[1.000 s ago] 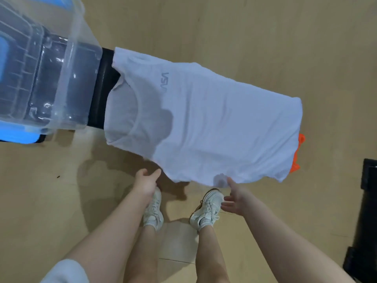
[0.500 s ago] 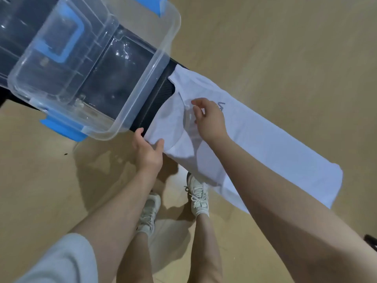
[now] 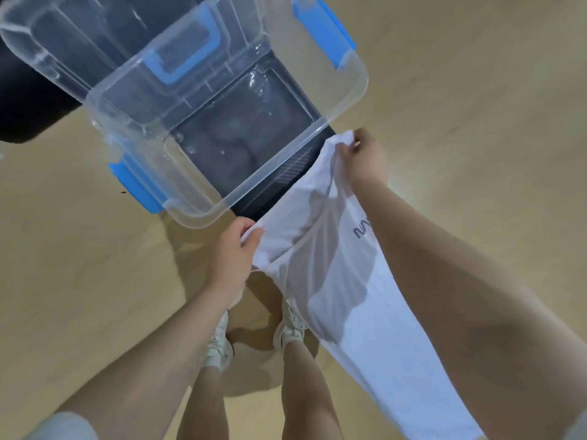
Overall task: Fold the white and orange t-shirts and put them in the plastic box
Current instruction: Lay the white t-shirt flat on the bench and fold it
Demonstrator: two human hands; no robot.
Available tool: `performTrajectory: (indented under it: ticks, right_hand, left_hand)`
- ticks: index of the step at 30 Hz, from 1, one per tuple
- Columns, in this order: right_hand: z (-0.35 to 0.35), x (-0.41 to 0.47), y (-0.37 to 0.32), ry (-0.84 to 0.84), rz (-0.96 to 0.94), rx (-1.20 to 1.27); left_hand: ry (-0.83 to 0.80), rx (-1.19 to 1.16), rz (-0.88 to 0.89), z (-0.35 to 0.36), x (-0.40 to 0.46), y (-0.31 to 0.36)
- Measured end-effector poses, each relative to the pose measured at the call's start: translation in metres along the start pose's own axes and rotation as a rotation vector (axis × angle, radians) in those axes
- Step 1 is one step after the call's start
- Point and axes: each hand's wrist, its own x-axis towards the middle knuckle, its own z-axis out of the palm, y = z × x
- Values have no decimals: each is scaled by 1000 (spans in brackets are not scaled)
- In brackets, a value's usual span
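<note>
Over wooden flooring, left hand (image 3: 233, 254) and right hand (image 3: 365, 157) pinch the white t-shirt (image 3: 343, 300) shoulders; keeping them level should fold squarely.

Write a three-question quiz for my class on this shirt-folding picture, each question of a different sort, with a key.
1. True or false: the left hand is holding the white shirt.
2. What is inside the plastic box? A) an orange shirt B) nothing C) shoes
3. Fill in: the right hand pinches the shirt's far ____, beside the box.

Key: 1 true; 2 B; 3 corner.
</note>
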Motion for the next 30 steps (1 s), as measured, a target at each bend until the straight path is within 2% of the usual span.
performTrajectory:
  ticks: [2, 3, 6, 8, 12, 16, 20, 23, 26, 27, 30]
  right_hand:
    - [-10, 10, -3, 82, 19, 117]
    - [-12, 11, -3, 69, 19, 154]
    - [-9, -4, 7, -103, -3, 210]
    - [-6, -35, 30, -142, -40, 186]
    - [2, -124, 91, -142, -241, 67]
    - [25, -215, 150, -205, -170, -25]
    - [47, -283, 179, -117, -10, 36]
    - [64, -319, 192, 1, 362, 380]
    - [75, -350, 205, 150, 790, 922]
    - [79, -361, 213, 191, 876, 1089]
    - [90, -377, 242, 312, 934, 1468]
  left_hand:
    - [55, -1, -17, -3, 2, 2]
    - [75, 14, -31, -4, 3, 2]
    - [93, 74, -128, 0, 5, -6]
    - [100, 89, -240, 3, 5, -20]
    - [98, 79, -403, 16, -4, -34]
    - [-130, 7, -418, 37, -29, -29]
    - [-333, -107, -366, 56, -59, -34]
    - [-485, -82, -340, 68, -90, -46]
    - [-560, -172, -467, 84, -120, -65]
    - [-569, -205, -504, 90, -131, -72]
    - [-584, -280, -524, 114, -150, -94]
